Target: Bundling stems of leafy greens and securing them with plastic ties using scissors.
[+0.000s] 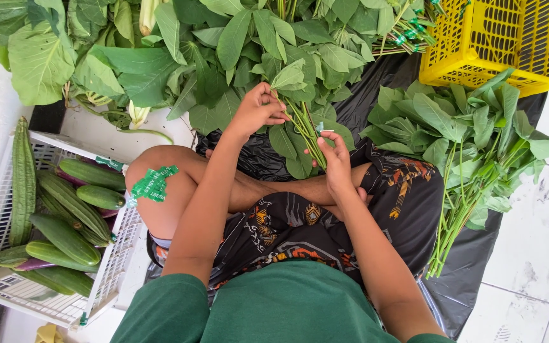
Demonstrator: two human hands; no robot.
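Hard to see the far ends of the stems, buried in the big leaf pile [211,57] at the top, itself cut off by the frame edge. Yellow crate [509,41] cropped at the corner; white basket [106,273] only partly in view. Two hands working: left hand [258,109] pinched shut round the upper part of a small bunch of greens [301,130], right hand [335,159] closed on its lower stems, a scrap of tape at the fingertips. Bunch held over the lap, long axis running steeply from the leafy top, away from the body, down to the cut ends near the knee. About nine cucumbers [65,238] in the basket, one ridged gourd [23,178] along its edge. Strip of green tape [154,184] stuck on the knee. Second loose heap of greens [471,146] lying on black plastic sheet [471,254] to the right.
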